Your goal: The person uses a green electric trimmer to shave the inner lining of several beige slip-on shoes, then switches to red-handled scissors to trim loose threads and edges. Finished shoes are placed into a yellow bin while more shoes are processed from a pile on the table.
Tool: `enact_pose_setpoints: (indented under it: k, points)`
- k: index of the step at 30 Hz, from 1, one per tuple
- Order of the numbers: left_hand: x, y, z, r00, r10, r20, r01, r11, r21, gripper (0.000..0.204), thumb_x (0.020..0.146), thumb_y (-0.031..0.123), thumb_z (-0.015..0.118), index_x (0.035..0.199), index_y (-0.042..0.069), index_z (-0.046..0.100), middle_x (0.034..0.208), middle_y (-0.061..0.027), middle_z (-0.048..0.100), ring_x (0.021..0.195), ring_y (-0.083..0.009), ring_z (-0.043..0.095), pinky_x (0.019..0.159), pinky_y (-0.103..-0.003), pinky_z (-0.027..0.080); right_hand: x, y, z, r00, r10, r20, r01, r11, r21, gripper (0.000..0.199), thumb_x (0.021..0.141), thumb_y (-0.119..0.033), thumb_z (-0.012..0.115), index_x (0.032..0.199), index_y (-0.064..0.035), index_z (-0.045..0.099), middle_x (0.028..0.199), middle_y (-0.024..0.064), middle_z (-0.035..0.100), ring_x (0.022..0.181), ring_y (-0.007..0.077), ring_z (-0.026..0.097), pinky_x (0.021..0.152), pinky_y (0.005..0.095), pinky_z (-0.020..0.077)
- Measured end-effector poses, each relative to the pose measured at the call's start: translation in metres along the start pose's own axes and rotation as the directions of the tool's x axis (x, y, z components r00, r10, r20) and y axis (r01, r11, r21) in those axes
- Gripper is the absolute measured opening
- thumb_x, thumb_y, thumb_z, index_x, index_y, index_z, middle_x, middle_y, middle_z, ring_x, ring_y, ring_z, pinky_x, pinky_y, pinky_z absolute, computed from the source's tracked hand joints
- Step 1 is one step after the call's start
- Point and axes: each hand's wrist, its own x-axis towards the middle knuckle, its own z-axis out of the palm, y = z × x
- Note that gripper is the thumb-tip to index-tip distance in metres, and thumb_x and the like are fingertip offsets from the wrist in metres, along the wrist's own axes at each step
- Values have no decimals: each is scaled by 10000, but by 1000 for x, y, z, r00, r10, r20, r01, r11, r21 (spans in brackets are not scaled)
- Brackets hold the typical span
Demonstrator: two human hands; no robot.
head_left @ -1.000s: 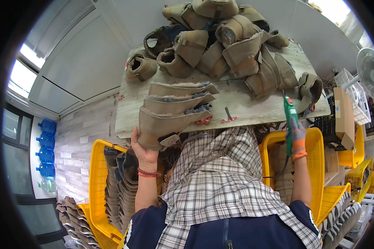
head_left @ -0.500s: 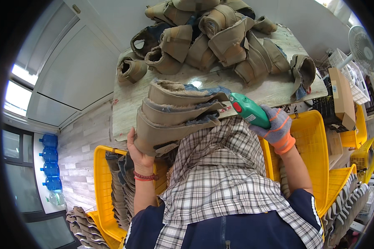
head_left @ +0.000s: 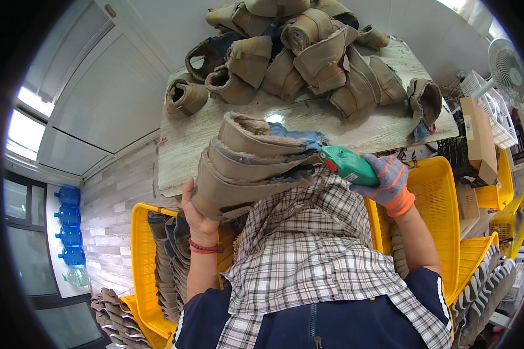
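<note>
Three tan boot uppers (head_left: 247,166) stacked in my left hand (head_left: 197,216) (thumb clamped) could slide apart. My gloved right hand (head_left: 387,185) grips the green power tool (head_left: 346,164), whose tip might snag their lining.

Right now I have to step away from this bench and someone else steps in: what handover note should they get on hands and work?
Left hand, bare, grips a stack of tan boot uppers from below, tilted over the table edge.
Right hand, gloved, holds a green hand tool with its tip at the stack's lining.
Loose uppers pile sits on the wooden table.
The yellow crate on the left holds stacked pieces.
How much trimming is finished cannot be told.
</note>
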Motion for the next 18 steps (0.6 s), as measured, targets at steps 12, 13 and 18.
enact_pose_setpoints:
  k: [12,13,18]
  points:
    - [1,-10,6,999,38,-27,-37,999,21,518,932,339,455,1323,0,423,1313,-190,492,1190,-335,493,1017,-472,390,11,-10,4,999,-26,-41,28,998,55,657,545,-391,845,1040,-41,594,686,71,593,583,259,573,547,349,459]
    - [1,-11,7,999,42,-26,-41,999,30,518,931,338,459,1324,2,422,1315,-185,492,1194,-332,489,1020,-472,386,13,-12,5,998,-30,-50,33,997,65,656,545,-390,846,1040,-41,594,691,72,596,584,259,574,543,350,458]
    - [-3,-13,3,990,139,-30,-136,987,87,506,920,298,488,1333,14,417,1329,-163,483,1216,-318,470,1031,-465,371,28,-27,7,996,2,-87,10,991,134,617,553,-392,844,1008,-43,616,702,76,610,581,264,577,531,349,462]
